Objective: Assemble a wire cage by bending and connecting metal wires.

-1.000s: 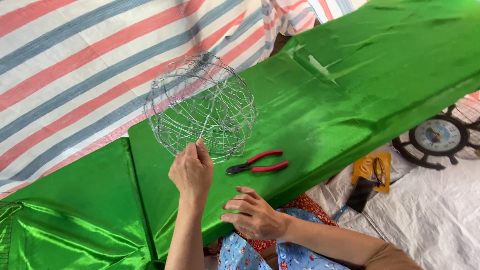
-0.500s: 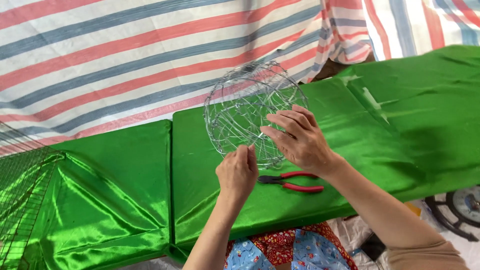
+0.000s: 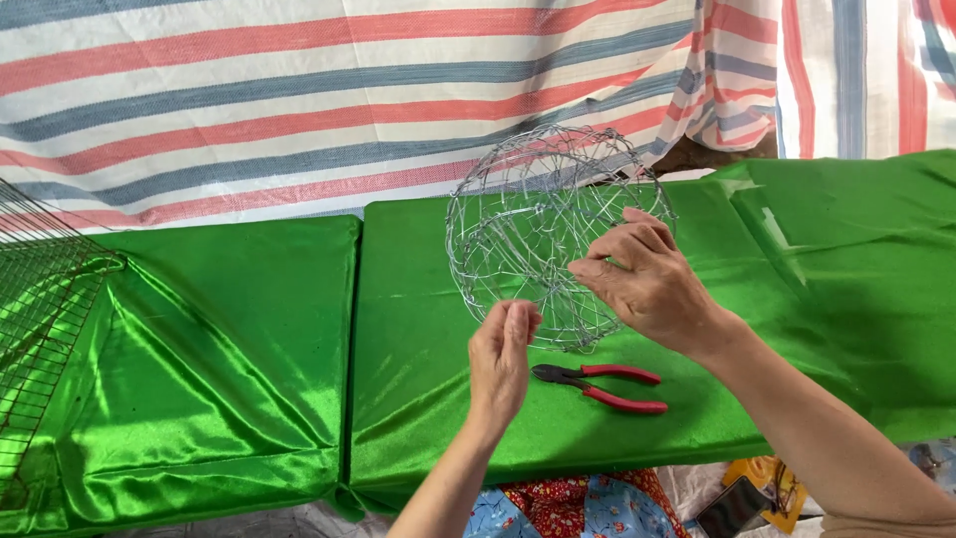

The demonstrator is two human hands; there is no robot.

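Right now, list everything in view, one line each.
wire mesh ball: one, silver, on the green table centre, both hands on it
pliers: one, red handles, on the cloth below the ball
green satin cloth: covers the table tops
wire grid panel: one, grey, left edge
striped tarp: red, blue and white, behind the tables
left hand: pinching the ball's lower edge
right hand: gripping the ball's right side

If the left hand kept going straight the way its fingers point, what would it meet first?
Most likely the wire ball: the left hand points up at its lower edge, seemingly already touching.
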